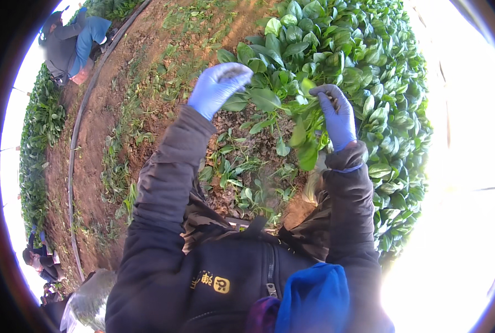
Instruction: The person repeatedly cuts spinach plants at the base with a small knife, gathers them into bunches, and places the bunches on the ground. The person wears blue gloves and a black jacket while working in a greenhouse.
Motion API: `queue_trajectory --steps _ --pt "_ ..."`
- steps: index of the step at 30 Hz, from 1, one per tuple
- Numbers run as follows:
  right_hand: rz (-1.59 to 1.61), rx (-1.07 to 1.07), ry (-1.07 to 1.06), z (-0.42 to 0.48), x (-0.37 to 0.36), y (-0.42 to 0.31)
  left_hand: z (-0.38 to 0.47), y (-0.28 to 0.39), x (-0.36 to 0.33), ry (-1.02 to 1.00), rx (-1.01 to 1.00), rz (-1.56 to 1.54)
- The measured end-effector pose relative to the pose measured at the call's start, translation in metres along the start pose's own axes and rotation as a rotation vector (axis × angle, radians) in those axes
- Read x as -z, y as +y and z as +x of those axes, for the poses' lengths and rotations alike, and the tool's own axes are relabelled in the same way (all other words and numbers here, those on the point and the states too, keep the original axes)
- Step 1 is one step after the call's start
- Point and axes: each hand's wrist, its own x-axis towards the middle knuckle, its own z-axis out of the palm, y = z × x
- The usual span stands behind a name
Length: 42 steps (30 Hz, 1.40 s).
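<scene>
My right hand (337, 114), in a blue glove, pinches leafy spinach stems. Bright green spinach leaves (306, 145) hang below and beside its fingers. My left hand (221, 88), also gloved in blue, is raised to the left with its fingers curled inward and the fingertips dirty. Broad spinach leaves lie just under and beyond it; whether it grips any is hidden. Between the hands, a single broad leaf (266, 100) stands out over the soil. The dense standing spinach (372, 62) begins right behind both hands.
Cut leaves and stems (231, 166) litter the soil before my knees. A dark hose (73, 145) runs along the bare ground at left. Beyond it stands another spinach row (39, 120). A person (64, 45) bends at upper left; clear plastic (90, 297) lies at lower left.
</scene>
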Motion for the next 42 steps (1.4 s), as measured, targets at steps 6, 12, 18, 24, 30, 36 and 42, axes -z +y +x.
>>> queue_trajectory --steps 6,12,18,24,30,36,42 --pt "0.189 0.007 0.062 0.000 -0.010 0.007 0.001 -0.008 -0.054 -0.087 -0.241 0.270" --pt "0.276 -0.039 0.112 0.001 -0.019 0.012 0.001 -0.012 -0.081 0.048 -0.686 0.838" --pt "0.357 -0.038 0.211 0.002 -0.022 0.014 -0.006 -0.020 -0.084 0.175 -0.837 0.981" --pt "0.375 -0.014 0.326 0.003 0.002 0.001 -0.014 -0.020 -0.067 0.125 -0.807 1.013" --pt "0.444 0.076 0.392 0.001 0.017 -0.007 -0.017 -0.037 -0.052 -0.060 -0.729 1.150" --pt "0.283 0.069 0.264 0.001 0.028 -0.014 -0.010 -0.031 -0.027 0.051 -0.295 0.999" --pt "-0.087 0.020 0.098 -0.004 -0.023 -0.004 0.006 -0.021 -0.043 -0.033 -0.490 0.587"
